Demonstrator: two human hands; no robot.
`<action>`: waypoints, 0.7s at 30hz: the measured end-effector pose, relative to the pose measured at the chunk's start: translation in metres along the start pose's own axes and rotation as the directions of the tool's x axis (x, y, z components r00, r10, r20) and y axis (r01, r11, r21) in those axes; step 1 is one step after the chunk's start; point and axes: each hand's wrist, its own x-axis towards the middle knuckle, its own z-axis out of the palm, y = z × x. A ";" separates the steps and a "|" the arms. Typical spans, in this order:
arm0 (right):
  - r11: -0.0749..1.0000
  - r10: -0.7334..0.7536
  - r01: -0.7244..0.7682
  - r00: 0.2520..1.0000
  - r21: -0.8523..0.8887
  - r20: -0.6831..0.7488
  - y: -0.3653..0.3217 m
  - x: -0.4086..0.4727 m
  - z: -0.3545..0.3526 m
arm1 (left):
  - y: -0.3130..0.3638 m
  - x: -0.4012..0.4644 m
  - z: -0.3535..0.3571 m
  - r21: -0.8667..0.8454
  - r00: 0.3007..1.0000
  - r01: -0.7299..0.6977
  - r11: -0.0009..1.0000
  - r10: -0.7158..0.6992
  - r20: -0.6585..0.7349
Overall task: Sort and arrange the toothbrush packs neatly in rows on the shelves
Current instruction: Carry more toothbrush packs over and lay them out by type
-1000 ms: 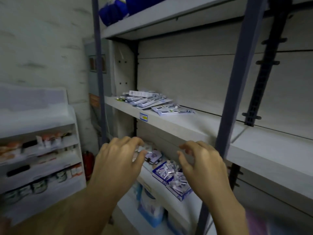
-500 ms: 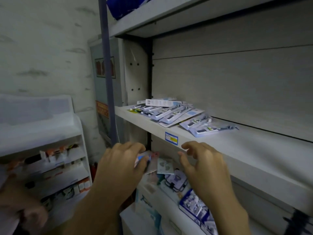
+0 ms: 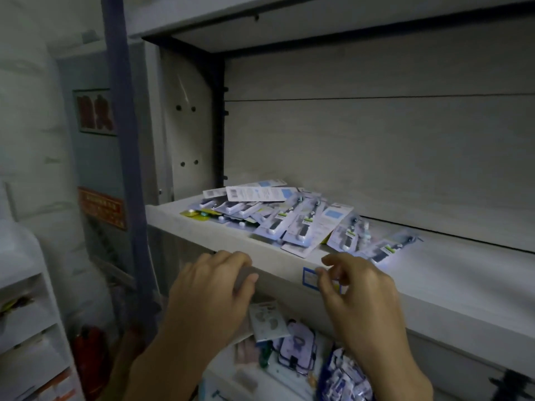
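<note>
A loose heap of toothbrush packs (image 3: 283,218) lies on the left part of the grey middle shelf (image 3: 434,285), overlapping at odd angles, with a few stray packs (image 3: 385,250) trailing to the right. My left hand (image 3: 211,296) hovers in front of the shelf's front edge, fingers loosely curled and holding nothing. My right hand (image 3: 359,293) is level with it, thumb and forefinger close to the blue price label (image 3: 308,277), also empty. Neither hand touches the packs.
The shelf below holds mixed carded items (image 3: 295,351) and a blue box of small packs (image 3: 344,377). A blue upright post (image 3: 127,169) stands at the left. A white rack (image 3: 26,314) and a red extinguisher (image 3: 89,357) are further left.
Both hands have risen from in front of the lower shelf to the middle shelf's front edge. The view has moved in closer to the heap of packs.
</note>
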 end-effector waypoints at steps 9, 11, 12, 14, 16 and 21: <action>0.988 0.085 -0.099 0.989 -0.120 -0.118 -0.028 0.018 0.039 | -0.043 0.058 0.022 -0.230 0.993 -0.106 0.967 0.116 0.028; 0.983 0.084 -0.108 0.984 -0.150 -0.156 -0.030 0.026 0.043 | -0.044 0.070 0.028 -0.256 0.990 -0.127 0.958 0.140 0.034; 0.980 0.087 -0.115 0.981 -0.160 -0.172 -0.031 0.030 0.045 | -0.044 0.076 0.031 -0.266 0.988 -0.137 0.954 0.151 0.032; 0.975 0.097 -0.132 0.977 -0.181 -0.190 -0.031 0.041 0.049 | -0.042 0.087 0.035 -0.285 0.988 -0.142 0.948 0.155 0.024; 0.970 0.114 -0.148 0.978 -0.194 -0.174 -0.030 0.052 0.054 | -0.041 0.097 0.041 -0.289 0.987 -0.145 0.946 0.159 0.026; 0.969 0.104 -0.139 0.979 -0.203 -0.174 -0.027 0.078 0.065 | -0.032 0.123 0.056 -0.254 0.980 -0.166 0.953 0.187 0.063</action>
